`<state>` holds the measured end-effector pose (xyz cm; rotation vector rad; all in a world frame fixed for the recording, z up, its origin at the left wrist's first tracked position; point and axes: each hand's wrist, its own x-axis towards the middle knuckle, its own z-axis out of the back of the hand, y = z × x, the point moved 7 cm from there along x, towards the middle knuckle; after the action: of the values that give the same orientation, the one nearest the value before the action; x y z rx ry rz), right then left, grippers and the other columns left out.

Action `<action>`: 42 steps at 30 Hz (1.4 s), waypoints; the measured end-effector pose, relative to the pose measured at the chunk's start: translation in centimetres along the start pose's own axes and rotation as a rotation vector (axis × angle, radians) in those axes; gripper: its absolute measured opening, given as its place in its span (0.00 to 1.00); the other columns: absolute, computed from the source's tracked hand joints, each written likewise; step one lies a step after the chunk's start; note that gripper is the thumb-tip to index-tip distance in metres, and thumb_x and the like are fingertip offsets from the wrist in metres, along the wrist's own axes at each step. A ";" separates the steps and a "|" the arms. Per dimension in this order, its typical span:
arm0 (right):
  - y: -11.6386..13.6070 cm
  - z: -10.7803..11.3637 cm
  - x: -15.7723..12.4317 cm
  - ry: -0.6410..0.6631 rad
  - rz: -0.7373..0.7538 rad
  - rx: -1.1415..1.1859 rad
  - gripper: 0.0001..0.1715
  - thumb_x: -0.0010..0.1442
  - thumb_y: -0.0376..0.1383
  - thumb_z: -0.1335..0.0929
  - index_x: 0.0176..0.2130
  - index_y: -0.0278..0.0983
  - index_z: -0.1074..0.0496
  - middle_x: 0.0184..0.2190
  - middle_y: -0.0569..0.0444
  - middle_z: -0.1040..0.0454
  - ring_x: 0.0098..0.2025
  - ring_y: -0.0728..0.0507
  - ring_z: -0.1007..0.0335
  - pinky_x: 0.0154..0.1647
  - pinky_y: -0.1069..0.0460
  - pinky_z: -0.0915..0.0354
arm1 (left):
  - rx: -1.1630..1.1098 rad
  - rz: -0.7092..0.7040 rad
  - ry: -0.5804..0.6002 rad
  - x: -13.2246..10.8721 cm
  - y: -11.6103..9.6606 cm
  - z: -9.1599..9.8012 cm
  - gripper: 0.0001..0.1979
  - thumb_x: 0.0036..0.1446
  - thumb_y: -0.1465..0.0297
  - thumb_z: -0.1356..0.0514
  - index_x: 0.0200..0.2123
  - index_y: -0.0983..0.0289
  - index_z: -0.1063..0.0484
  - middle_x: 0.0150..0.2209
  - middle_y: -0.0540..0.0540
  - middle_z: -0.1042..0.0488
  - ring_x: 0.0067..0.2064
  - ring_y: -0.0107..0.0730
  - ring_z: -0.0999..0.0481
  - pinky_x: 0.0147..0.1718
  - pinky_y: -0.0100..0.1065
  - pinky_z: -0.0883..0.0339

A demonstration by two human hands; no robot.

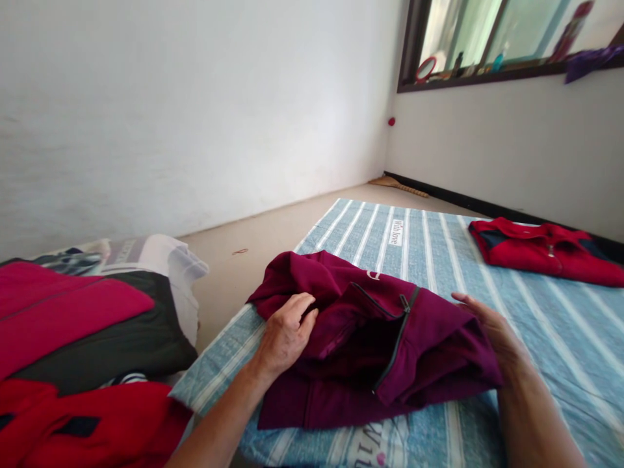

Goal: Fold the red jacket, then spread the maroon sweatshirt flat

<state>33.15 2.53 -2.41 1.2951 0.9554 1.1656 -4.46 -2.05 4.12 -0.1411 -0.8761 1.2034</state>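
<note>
A maroon zip-up jacket (370,338) lies crumpled on a blue striped mat (560,325). My left hand (285,335) rests on the jacket's left side, its fingers curled into the fabric. At the jacket's right edge my right hand (492,331) has its fingers stretched out against the cloth. A dark zipper (397,335) runs down the jacket's open front between my hands.
A folded red garment (546,250) lies on the mat at the far right. A pile of pink, black, white and red clothes (88,338) sits to the left on the floor. White walls meet ahead, and a window sill (507,68) holds small items.
</note>
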 end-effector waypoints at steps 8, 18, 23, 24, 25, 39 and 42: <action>1.4 1.7 -3.7 -0.294 -0.151 -0.048 0.25 0.49 0.48 0.27 0.42 0.35 0.25 0.31 0.49 0.21 0.31 0.41 0.23 0.31 0.50 0.27 | 0.023 -0.004 0.056 -0.1 0.7 -1.3 0.10 0.58 0.70 0.44 0.39 0.63 0.24 0.45 0.59 0.24 0.47 0.41 0.24 0.51 0.40 0.31; 8.7 -4.3 -11.9 -0.237 0.845 -0.763 0.09 0.58 0.34 0.31 0.40 0.34 0.26 0.52 0.42 0.29 0.55 0.33 0.34 0.54 0.36 0.35 | 0.066 -0.123 -0.017 -0.8 -0.5 -0.5 0.10 0.61 0.72 0.46 0.38 0.67 0.25 0.43 0.62 0.24 0.45 0.39 0.23 0.48 0.37 0.29; 9.2 -6.4 -14.0 -0.131 0.922 -0.709 0.12 0.56 0.28 0.30 0.42 0.34 0.27 0.48 0.41 0.27 0.53 0.33 0.32 0.52 0.36 0.34 | 0.046 -0.120 -0.084 -1.5 -2.5 0.9 0.09 0.62 0.71 0.45 0.40 0.67 0.27 0.41 0.61 0.23 0.43 0.37 0.23 0.46 0.36 0.28; 9.3 -6.9 -14.4 -0.109 0.933 -0.692 0.12 0.56 0.27 0.30 0.42 0.33 0.27 0.48 0.40 0.27 0.53 0.33 0.32 0.51 0.36 0.34 | 0.048 -0.120 -0.097 -1.9 -3.0 1.2 0.08 0.62 0.71 0.45 0.40 0.67 0.27 0.42 0.61 0.23 0.44 0.37 0.23 0.47 0.36 0.29; 9.5 -7.4 -14.8 -0.089 0.943 -0.674 0.13 0.55 0.26 0.31 0.43 0.32 0.28 0.47 0.40 0.27 0.53 0.32 0.32 0.50 0.35 0.33 | 0.054 -0.123 -0.111 -2.2 -3.4 1.4 0.08 0.62 0.70 0.44 0.41 0.67 0.28 0.42 0.61 0.24 0.45 0.38 0.23 0.48 0.37 0.29; 9.6 -14.0 -15.5 0.287 1.023 -0.630 0.13 0.57 0.27 0.33 0.44 0.33 0.30 0.48 0.43 0.26 0.57 0.36 0.37 0.59 0.34 0.44 | 0.025 0.052 -0.010 -4.5 -4.1 -0.3 0.16 0.59 0.67 0.42 0.49 0.68 0.31 0.43 0.60 0.25 0.45 0.39 0.24 0.47 0.37 0.30; 8.2 -14.3 -13.9 0.331 0.954 -0.547 0.10 0.58 0.29 0.32 0.42 0.34 0.30 0.43 0.47 0.24 0.50 0.40 0.31 0.56 0.39 0.40 | -0.087 0.222 0.018 -4.1 -3.4 -0.6 0.15 0.57 0.67 0.41 0.47 0.66 0.28 0.41 0.58 0.23 0.43 0.39 0.24 0.45 0.36 0.31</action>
<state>15.71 -8.88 3.23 1.1129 0.1316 2.2362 -1.88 -6.68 3.37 -0.3258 -0.9141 1.3680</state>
